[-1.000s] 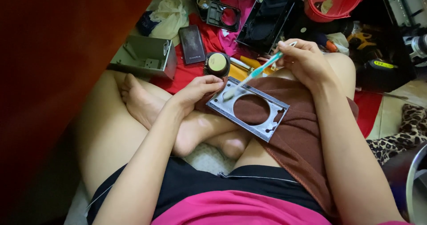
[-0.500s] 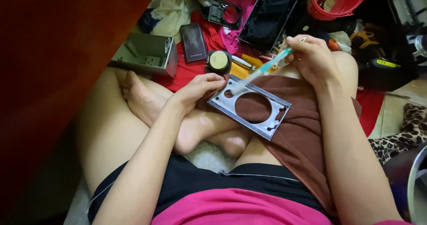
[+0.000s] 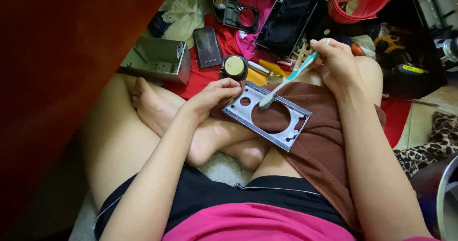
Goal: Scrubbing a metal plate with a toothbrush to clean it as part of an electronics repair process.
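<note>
Two hands work over one flat gray metal plate [image 3: 267, 114] that lies on a brown cloth [image 3: 324, 141] across the person's lap. Much is hard to see: a big dark red blur fills the side past the left hand, and the far edge of the picture cuts off a red bucket [image 3: 365, 2] and a black box [image 3: 288, 19]. The mess of tools beyond the right hand is too dark to tell apart. The plate has one big round hole in the middle, where the brown cloth shows through, a small round hole near the left hand's grip, and a raised rim all around. It looks dull and a bit dusty. The left hand [image 3: 214, 95] pinches the plate's near corner, fingers curled shut on the edge. The right hand [image 3: 336, 62] is closed around the handle of a blue-green and white toothbrush [image 3: 288, 79]. The brush slants down from that grip, and its bristle end touches the plate just beside the big hole. Just past the left hand's grip stands a small round tin with a gold lid [image 3: 234, 67], and farther out a dark flat case [image 3: 207, 41] and a gray metal box [image 3: 155, 60] lie on a red cloth [image 3: 198, 76].
</note>
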